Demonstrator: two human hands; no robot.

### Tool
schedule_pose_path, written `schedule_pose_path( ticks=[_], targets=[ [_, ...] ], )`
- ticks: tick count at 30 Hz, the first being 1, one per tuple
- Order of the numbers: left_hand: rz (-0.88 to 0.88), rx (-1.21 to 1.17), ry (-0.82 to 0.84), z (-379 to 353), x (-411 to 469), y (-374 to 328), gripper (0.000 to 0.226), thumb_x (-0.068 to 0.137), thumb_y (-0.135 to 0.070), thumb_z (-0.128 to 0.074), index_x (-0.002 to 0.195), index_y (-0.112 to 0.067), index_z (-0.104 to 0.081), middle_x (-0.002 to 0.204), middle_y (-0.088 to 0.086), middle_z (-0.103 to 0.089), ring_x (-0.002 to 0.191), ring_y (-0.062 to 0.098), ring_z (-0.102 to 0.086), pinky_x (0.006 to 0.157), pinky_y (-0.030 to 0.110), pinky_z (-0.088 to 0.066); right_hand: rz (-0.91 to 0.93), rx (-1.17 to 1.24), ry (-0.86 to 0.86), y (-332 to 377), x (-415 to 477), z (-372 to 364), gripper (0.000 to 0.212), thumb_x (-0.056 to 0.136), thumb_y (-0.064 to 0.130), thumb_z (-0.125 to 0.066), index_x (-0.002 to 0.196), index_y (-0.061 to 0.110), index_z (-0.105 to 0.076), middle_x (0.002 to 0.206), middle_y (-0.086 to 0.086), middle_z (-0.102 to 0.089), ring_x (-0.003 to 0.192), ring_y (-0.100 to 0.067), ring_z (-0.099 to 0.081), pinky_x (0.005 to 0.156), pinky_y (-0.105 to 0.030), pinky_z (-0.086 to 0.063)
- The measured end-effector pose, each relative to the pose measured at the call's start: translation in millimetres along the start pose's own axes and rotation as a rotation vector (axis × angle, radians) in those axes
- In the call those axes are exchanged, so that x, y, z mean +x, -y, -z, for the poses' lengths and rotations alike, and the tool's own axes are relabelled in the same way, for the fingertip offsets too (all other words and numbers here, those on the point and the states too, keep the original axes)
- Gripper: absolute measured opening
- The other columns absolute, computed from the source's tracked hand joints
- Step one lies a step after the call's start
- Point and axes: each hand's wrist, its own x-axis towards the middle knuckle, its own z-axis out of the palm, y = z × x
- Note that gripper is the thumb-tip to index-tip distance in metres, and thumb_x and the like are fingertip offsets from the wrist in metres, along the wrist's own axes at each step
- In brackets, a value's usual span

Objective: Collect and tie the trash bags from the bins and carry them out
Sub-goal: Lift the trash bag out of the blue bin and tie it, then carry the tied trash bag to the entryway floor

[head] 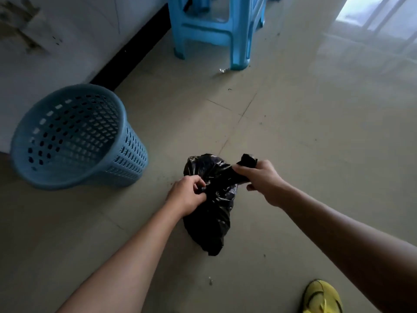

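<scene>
A small black trash bag [212,213] lies on the tiled floor in the middle of the view. My left hand [187,195] pinches the gathered plastic near the bag's neck on its left side. My right hand [259,179] grips a twisted strand of the bag's top, pulled up and to the right, with the black end sticking out above my fist. A blue perforated plastic bin [74,136] stands to the left by the wall, with no liner in it.
A light blue plastic stool [214,35] stands at the back beside a white wall with a black skirting strip [130,53]. A yellow shoe [321,297] shows at the bottom right. Small crumbs of litter dot the floor around the bag.
</scene>
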Motion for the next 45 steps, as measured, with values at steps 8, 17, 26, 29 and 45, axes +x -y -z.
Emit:
schedule_pose_path(
  ticks=[8, 17, 26, 29, 45],
  targets=[
    [0.079, 0.210, 0.084, 84.9, -99.5, -96.2, 0.025, 0.084, -0.025, -0.060, 0.108, -0.023, -0.065, 0.112, 0.004, -0.061, 0.102, 0.024, -0.061, 0.087, 0.031, -0.050, 0.000, -0.279, -0.125, 86.3, -138.7, 86.5, 0.026, 0.085, 0.029, -0.074, 0.069, 0.009, -0.069, 0.062, -0.003, -0.063, 0.053, -0.011, -0.055, 0.053, -0.025, -0.042],
    [-0.058, 0.385, 0.265, 205.1, -236.0, -318.3, 0.029, 0.083, -0.027, -0.057, 0.110, -0.024, -0.065, 0.099, 0.001, -0.071, 0.099, 0.021, -0.064, 0.085, 0.030, -0.051, -0.174, -0.208, -0.424, 181.6, -356.8, 246.4, 0.017, 0.081, 0.031, -0.074, 0.089, 0.016, -0.073, 0.081, -0.001, -0.073, 0.078, -0.020, -0.068, 0.072, -0.035, -0.053],
    [-0.276, 0.555, 0.244, 243.8, -278.0, -615.4, 0.033, 0.080, -0.030, -0.058, 0.111, -0.019, -0.063, 0.102, 0.008, -0.071, 0.097, 0.025, -0.066, 0.083, 0.030, -0.051, -0.295, -0.151, -0.662, 234.0, -550.8, 466.9, 0.015, 0.077, 0.033, -0.070, 0.067, 0.022, -0.064, 0.077, 0.002, -0.069, 0.075, -0.018, -0.064, 0.067, -0.028, -0.047],
    [-0.449, 0.587, 0.237, 227.2, -297.3, -727.8, 0.029, 0.085, -0.029, -0.061, 0.113, -0.021, -0.063, 0.103, 0.007, -0.071, 0.098, 0.024, -0.065, 0.082, 0.028, -0.049, -0.340, -0.111, -0.752, 240.7, -600.7, 538.1, 0.022, 0.076, 0.036, -0.069, 0.064, 0.019, -0.062, 0.079, -0.002, -0.071, 0.077, -0.021, -0.066, 0.065, -0.027, -0.046],
    [-0.984, 0.803, 0.516, -19.7, -328.2, -1143.8, 0.033, 0.085, -0.028, -0.063, 0.115, -0.016, -0.061, 0.105, 0.013, -0.063, 0.097, 0.029, -0.062, 0.085, 0.031, -0.049, -0.543, 0.333, -1.257, 127.2, -749.8, 818.7, 0.027, 0.081, 0.030, -0.072, 0.063, 0.013, -0.061, 0.069, -0.006, -0.069, 0.070, -0.025, -0.067, 0.068, -0.032, -0.049]
  ],
)
